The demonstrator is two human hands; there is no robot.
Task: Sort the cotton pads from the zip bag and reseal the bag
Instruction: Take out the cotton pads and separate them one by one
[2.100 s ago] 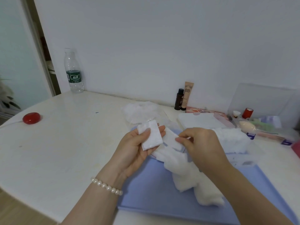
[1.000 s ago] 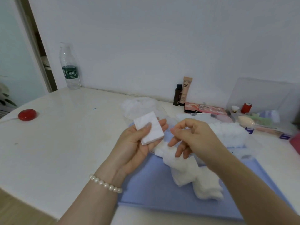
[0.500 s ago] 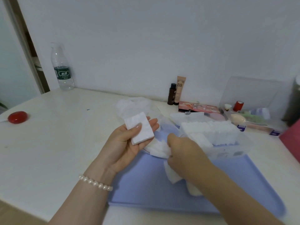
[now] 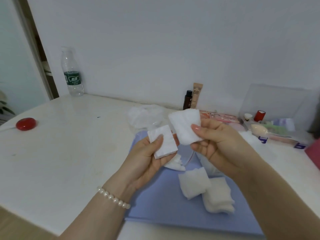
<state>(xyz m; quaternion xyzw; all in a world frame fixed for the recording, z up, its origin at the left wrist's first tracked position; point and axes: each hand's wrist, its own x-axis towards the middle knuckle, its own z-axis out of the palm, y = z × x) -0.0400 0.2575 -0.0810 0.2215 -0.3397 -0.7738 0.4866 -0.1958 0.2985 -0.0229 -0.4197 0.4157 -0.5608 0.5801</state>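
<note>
The fingers of my left hand (image 4: 147,156) curl under a small flat square white cotton pad stack (image 4: 163,142), and the thumb presses on top to hold it. The fingers of my right hand (image 4: 218,144) pinch a bigger soft fluffy white cotton pad (image 4: 185,127), thumb in front and the other fingers behind. Both hands are up in the air over the flat light blue plastic tray (image 4: 155,205), close side by side, and the two pads almost touch.

On the tray, below my right hand, lie two loose heaps of white cotton pads (image 4: 206,191). A few more white pieces (image 4: 174,163) peek out under my left hand. Behind my hands, on the white table (image 4: 69,144), sits a crumpled clear plastic zip bag (image 4: 145,116) with white stuff in it. I cannot tell if its top is open or closed. My hands hide the part of the tray between them.

I think the sorting is only partly done. Some pads are out and in my hands, but the heaps on the tray are messy, not neat. I still have to put these pads where they belong, go through the heaps, and then press the bag shut.
</note>
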